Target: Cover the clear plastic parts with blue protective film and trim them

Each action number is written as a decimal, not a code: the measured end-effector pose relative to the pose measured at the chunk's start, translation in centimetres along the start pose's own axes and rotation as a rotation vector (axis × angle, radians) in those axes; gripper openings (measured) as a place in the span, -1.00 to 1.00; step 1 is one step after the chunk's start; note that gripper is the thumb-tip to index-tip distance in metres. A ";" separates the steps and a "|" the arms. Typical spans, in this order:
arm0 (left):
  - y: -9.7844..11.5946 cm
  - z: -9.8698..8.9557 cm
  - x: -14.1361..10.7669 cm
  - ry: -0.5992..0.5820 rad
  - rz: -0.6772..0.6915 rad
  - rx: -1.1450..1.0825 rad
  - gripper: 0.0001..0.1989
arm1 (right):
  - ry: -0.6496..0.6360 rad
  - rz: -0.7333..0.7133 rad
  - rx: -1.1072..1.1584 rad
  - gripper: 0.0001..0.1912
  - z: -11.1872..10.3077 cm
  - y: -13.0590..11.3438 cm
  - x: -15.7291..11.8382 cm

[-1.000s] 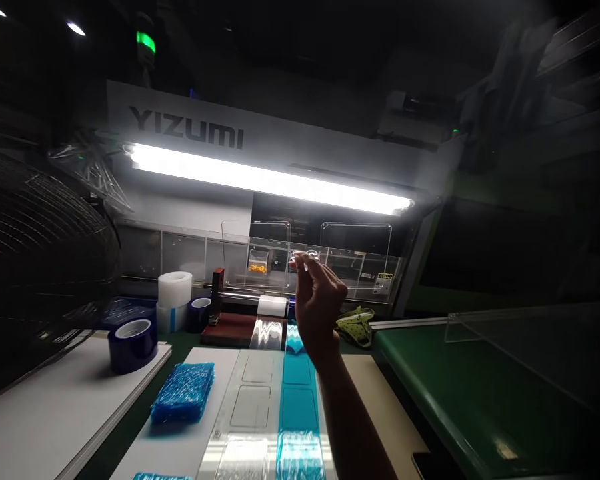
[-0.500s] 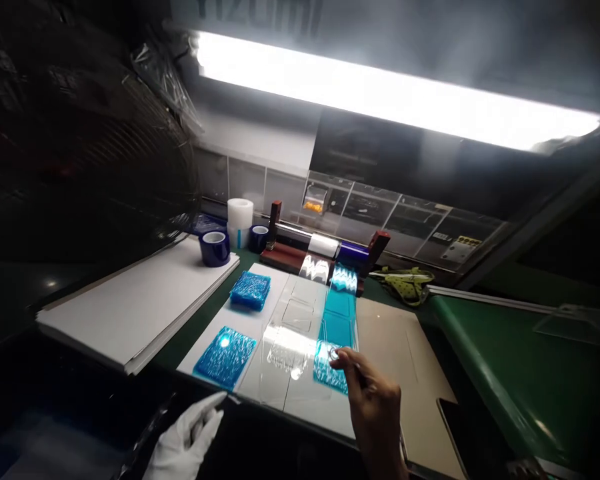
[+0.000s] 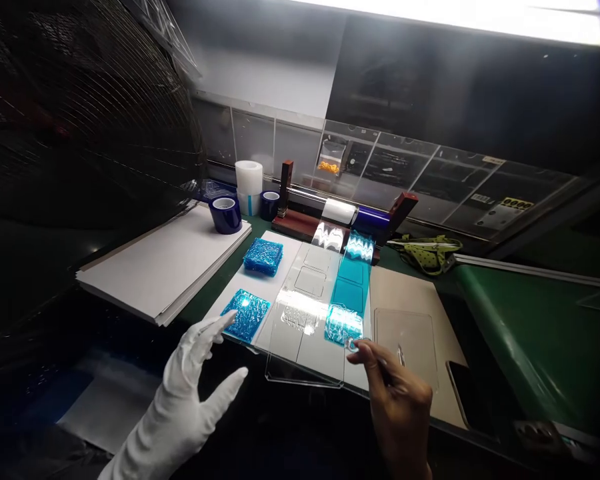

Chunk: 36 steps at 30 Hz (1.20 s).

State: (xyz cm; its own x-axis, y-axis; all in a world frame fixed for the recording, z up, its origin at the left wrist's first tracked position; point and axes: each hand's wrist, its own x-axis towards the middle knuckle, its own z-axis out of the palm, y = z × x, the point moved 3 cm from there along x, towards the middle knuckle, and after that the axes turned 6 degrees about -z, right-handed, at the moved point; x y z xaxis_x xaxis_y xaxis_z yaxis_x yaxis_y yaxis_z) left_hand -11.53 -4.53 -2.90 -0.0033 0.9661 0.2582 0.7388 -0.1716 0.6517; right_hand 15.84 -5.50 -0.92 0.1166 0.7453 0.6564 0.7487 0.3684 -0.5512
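Note:
My bare right hand (image 3: 397,403) pinches a small clear round part (image 3: 353,345) between thumb and fingertips, low over the near edge of a clear plastic sheet (image 3: 307,353) on the bench. Just beyond it lies a strip of blue film (image 3: 347,293) coming off a roller stand (image 3: 350,217). My left hand (image 3: 190,393), in a white glove, hovers with fingers spread near a blue textured square (image 3: 245,315) and holds nothing.
A second blue square stack (image 3: 263,256) lies farther back. Blue tape rolls (image 3: 225,214) and a white roll (image 3: 249,179) stand behind a stack of white boards (image 3: 165,260). A wire fan guard (image 3: 80,107) fills the left. A green surface (image 3: 530,333) lies right; a phone (image 3: 467,400) lies at the near right.
My right hand came down from eye level under the lamp to the bench with the clear part. My gloved left hand rose into view. My head tilted downward.

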 end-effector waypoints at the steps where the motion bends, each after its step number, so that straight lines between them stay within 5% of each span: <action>1: 0.5 0.2 0.0 -0.012 0.015 0.014 -0.37 | 0.006 0.004 -0.009 -0.85 -0.2 0.2 0.0; 8: 3.9 1.2 0.6 -0.043 0.036 0.107 -0.25 | 0.046 0.073 -0.015 -0.88 -1.9 1.4 0.0; 18: 8.3 3.2 4.0 0.006 0.398 0.492 0.31 | 0.085 0.070 -0.033 -0.89 -3.5 1.8 0.1; 25: 11.5 4.9 5.0 -0.078 0.579 0.650 0.41 | 0.058 -0.016 -0.054 -0.89 -2.9 0.8 0.2; 31: 11.4 5.6 5.5 -0.187 0.617 0.577 0.18 | -0.058 -0.056 -0.002 -0.84 -2.1 -1.0 0.9; 36: 8.4 4.6 5.4 -0.128 0.603 0.481 0.20 | -0.035 0.075 -0.027 -0.52 -6.4 -2.0 0.5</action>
State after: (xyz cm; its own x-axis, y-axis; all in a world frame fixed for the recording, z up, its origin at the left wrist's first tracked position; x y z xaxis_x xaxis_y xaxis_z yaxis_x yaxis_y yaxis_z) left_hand -2.29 0.10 0.68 0.5480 0.7522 0.3659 0.7992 -0.5999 0.0364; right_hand 18.57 -9.44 3.80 0.1502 0.7891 0.5956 0.7562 0.2964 -0.5834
